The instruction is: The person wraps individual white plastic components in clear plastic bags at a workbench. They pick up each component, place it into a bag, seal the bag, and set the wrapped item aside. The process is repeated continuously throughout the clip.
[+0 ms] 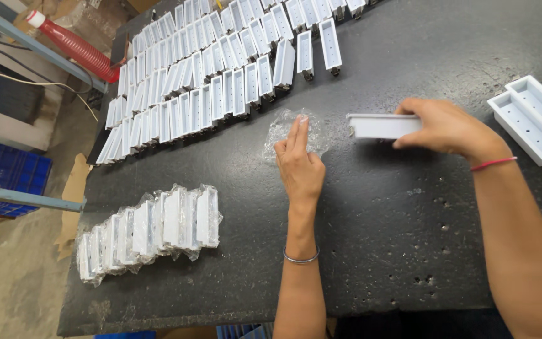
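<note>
My right hand (450,127) grips one end of a long white plastic housing (381,125), held level just above the black table (409,238). My left hand (299,166) lies flat with its fingers together, the fingertips pressing on a crumpled clear plastic bag (281,130) on the table. The free end of the housing is close to the right edge of that bag. A metal bangle circles my left wrist and a red thread my right.
Several rows of bare white housings (221,69) lie at the table's far side. Several bagged housings (152,229) sit in a row near left. Two open white trays (534,119) lie far right. A red bottle (73,45) and blue crate (4,179) stand off the table, left.
</note>
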Action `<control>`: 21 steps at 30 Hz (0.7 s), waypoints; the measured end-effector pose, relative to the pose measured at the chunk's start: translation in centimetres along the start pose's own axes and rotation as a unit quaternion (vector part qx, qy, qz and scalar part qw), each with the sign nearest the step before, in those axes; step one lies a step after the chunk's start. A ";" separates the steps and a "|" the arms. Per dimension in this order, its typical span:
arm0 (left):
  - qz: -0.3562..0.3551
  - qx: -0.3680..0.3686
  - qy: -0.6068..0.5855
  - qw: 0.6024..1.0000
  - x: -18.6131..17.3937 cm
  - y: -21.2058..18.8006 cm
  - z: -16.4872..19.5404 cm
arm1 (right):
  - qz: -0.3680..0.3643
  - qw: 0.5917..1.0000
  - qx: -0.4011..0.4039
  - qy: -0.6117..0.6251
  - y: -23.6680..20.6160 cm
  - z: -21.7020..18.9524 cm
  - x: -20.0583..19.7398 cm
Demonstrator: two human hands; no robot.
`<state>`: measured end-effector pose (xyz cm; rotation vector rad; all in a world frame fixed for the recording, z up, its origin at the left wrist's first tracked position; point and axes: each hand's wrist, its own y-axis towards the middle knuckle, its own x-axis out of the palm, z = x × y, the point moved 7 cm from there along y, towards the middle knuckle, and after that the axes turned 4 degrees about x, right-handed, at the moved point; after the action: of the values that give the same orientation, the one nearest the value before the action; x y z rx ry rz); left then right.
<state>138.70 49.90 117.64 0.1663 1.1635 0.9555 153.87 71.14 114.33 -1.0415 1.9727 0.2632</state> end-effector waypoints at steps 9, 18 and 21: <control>-0.086 0.049 -0.035 0.994 2.3 -0.6 4.4 | -0.018 0.997 0.000 0.073 -0.1 -4.8 3.2; -0.049 0.093 -0.173 0.979 0.4 -0.9 5.7 | -0.190 0.848 -0.029 0.494 2.0 -5.6 8.9; -0.118 -0.044 -0.285 0.950 1.4 -0.8 3.5 | -0.204 0.868 -0.056 0.449 1.7 -6.1 9.7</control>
<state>142.13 51.58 117.68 0.2089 0.5889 0.6802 146.30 63.40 110.19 -1.8510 2.4561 -0.4338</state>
